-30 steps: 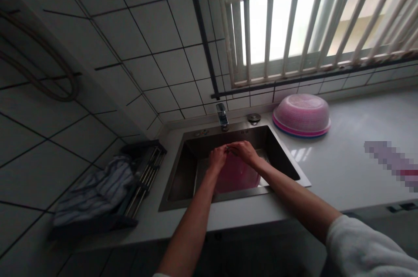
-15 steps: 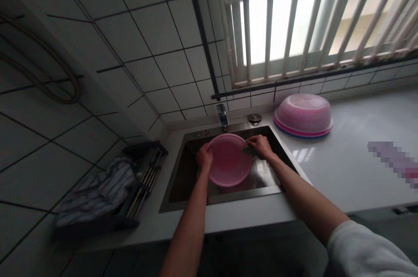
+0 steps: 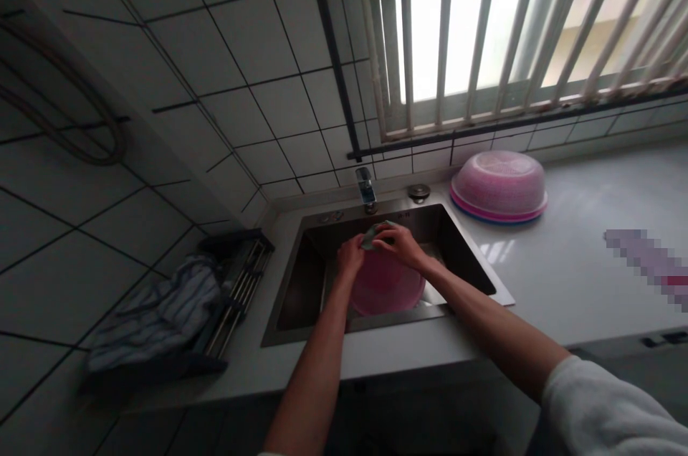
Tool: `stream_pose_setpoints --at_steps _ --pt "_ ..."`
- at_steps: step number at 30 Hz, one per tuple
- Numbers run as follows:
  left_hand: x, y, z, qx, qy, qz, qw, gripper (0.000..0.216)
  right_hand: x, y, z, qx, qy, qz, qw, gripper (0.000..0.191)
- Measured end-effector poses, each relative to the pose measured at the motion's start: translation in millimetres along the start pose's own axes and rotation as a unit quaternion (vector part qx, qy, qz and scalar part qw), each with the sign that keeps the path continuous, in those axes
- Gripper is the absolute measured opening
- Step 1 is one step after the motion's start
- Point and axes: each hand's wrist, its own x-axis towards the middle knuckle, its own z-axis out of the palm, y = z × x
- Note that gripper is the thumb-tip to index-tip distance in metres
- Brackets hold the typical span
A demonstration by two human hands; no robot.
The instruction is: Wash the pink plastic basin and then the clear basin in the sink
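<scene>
A pink basin (image 3: 388, 289) is in the steel sink (image 3: 306, 277), its near part showing below my hands. My left hand (image 3: 350, 255) is closed on the basin's upper left edge, fingers partly hidden. In my right hand (image 3: 400, 244) is a grey-green cloth (image 3: 370, 236), bunched against the rim close to my left hand. The two hands almost touch, and they cover much of the basin's far edge.
Behind the sink stands a faucet (image 3: 366, 187), with a round drain stopper (image 3: 418, 192) beside it. Upturned pink colanders or basins (image 3: 499, 183) are stacked on the right of the counter (image 3: 580, 205). A striped cloth (image 3: 161, 305) lies by a dark rack (image 3: 244, 284) on the left.
My right hand has moved left along the rim with the cloth, from the basin's right side to beside my left hand. The basin has tilted and sits slightly nearer me.
</scene>
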Motion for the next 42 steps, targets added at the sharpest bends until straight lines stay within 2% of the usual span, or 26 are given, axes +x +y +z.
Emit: stream_pose_setpoints --at_steps 2,7,9,13,16,23,29,32,35,37,40,42 --pt "-1.1 -1.1 -4.3 0.003 0.005 -0.005 1.0 0.038 -1.8 1.0 0.1 -0.031 -0.002 0.008 0.999 0.009" --pt "-1.0 2.3 -8.1 -0.008 0.004 0.011 1.0 0.03 -1.2 2.6 -15.0 -0.124 0.024 0.038 0.991 0.025" --pt "0.0 4.6 -6.3 -0.018 -0.001 0.023 1.0 0.03 -0.7 -1.3 -16.3 -0.151 -0.001 0.033 0.988 0.024" --pt "0.0 6.6 -1.8 -0.041 -0.02 0.051 0.998 0.035 0.0 -9.6 -7.0 -0.179 -0.083 -0.024 0.98 0.027" --pt "-1.4 6.8 -0.6 -0.047 -0.026 0.072 0.996 0.04 -0.2 -10.3 -0.5 -0.175 -0.106 -0.042 0.978 0.032" --pt "-3.9 7.4 -7.6 -0.074 0.028 0.034 0.996 0.028 0.9 -1.6 -15.8 -0.201 -0.033 0.031 0.978 0.025" --pt "-0.9 -9.9 -13.0 -0.16 0.142 -0.049 0.976 0.03 -2.0 22.2 -32.3 -0.213 0.056 0.134 0.966 0.037" --pt "4.1 -20.6 -9.9 -0.182 0.183 -0.071 0.963 0.033 -5.0 39.5 -35.5 -0.202 0.063 0.182 0.96 0.034" --pt "8.7 -27.0 -6.3 -0.162 0.131 -0.058 0.976 0.032 -6.7 49.2 -38.3 -0.196 0.056 0.212 0.956 0.032" --pt "10.2 -27.8 -4.5 -0.136 0.09 -0.042 0.986 0.035 -6.3 47.5 -38.6 -0.186 0.042 0.203 0.961 0.033" --pt "10.6 -24.8 -1.1 -0.133 0.058 0.026 0.989 0.054 -3.2 34.0 -34.0 -0.155 -0.008 0.133 0.979 0.034" --pt "11.1 -22.8 1.9 -0.16 0.029 0.062 0.985 0.057 -0.5 22.9 -29.4 -0.133 -0.039 0.08 0.987 0.034"
